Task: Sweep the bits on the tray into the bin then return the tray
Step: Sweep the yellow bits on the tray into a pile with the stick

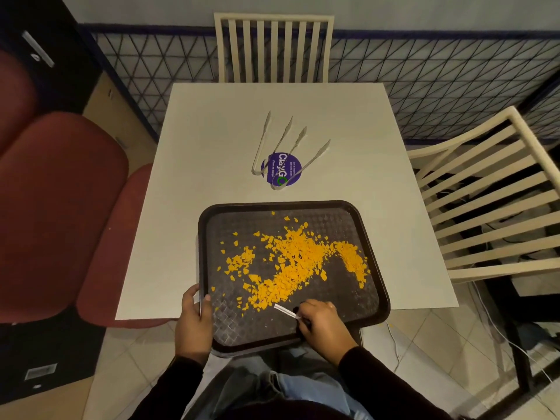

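Table [212, 140]: L grip [194, 316] on tray [375, 286] edge

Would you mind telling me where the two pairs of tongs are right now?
In the head view, the tongs lie side by side on the white table, beyond the tray, their hinged ends over the purple round sticker.

The tray [374, 253] looks like dark textured plastic; the table [212, 140] is smooth, matt; the tongs [274, 147] are perhaps clear plastic.
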{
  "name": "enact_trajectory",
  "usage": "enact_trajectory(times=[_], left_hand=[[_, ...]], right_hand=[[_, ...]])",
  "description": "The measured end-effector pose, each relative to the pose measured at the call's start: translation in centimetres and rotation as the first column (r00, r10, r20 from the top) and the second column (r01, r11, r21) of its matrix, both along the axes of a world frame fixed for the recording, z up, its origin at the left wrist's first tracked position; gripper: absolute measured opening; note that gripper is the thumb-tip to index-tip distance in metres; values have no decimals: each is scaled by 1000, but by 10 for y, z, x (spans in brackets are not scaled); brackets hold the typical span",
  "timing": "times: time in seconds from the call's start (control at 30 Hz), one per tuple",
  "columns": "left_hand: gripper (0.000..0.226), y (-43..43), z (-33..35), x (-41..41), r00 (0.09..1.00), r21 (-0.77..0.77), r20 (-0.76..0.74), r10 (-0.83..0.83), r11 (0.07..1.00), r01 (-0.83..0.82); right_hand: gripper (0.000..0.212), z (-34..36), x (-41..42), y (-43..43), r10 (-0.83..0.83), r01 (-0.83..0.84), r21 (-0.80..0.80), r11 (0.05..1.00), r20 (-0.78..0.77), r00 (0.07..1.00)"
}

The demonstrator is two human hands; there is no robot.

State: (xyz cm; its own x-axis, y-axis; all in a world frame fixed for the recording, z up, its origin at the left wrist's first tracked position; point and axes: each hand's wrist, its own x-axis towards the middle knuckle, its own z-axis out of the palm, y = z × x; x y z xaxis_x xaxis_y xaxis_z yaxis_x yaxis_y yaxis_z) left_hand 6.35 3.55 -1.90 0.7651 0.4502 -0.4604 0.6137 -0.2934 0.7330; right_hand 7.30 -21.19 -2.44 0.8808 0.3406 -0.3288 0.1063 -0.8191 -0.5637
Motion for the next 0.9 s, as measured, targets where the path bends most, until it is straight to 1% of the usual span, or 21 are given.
enact_trajectory(times=[0.1, 0.2, 0.3, 0.4, 0.47, 0.53, 0.6, 0.73, 0.83, 0.9], left_hand=[[36, 0, -1, 1, 1000, -6, 3, -1, 1000, 1], [36, -1, -1, -1, 1000, -16, 1, 14, 1000, -14], [37, 0, -3, -2, 1000, -19, -10, 18, 1000, -18], [36, 1, -4, -2, 1000, -17, -11, 14, 1000, -14], [36, -1, -3, -3, 1000, -4, -3, 4, 1000, -4], [36, -1, -3, -4, 1000, 7, 8, -2, 1000, 2], [36, -1, -2, -4, 1000, 10, 15, -5, 1000, 4], [36, 0, -2, -2, 1000, 9, 25, -7, 1000, 6], [37, 1, -3, -2, 1000, 13, 22, -7, 1000, 6], [38, 1, -2, -1, 1000, 12, 24, -6, 1000, 5]], right_hand=[[8, -2, 11, -10, -107, 106, -41, 993, -10, 994], [15, -6, 25, -23, -223, 221, -71, 973, -28, 974], [13, -7, 39, -33, -329, 327, -81, 942, -20, 944], [18, -10, 53, -42, -461, 460, -60, 886, -21, 887], [11, -14, 61, -48, -550, 547, -61, 835, -46, 834], [6, -16, 66, -53, -601, 597, -74, 799, -47, 798], [6, -13, 67, -53, -597, 593, -75, 802, -39, 801], [8, 1, 50, -37, -490, 490, -17, 872, -20, 872], [12, 10, 22, -18, -271, 271, -3, 963, -16, 962], [10, 14, 6, -5, -120, 121, 13, 993, -24, 992]])
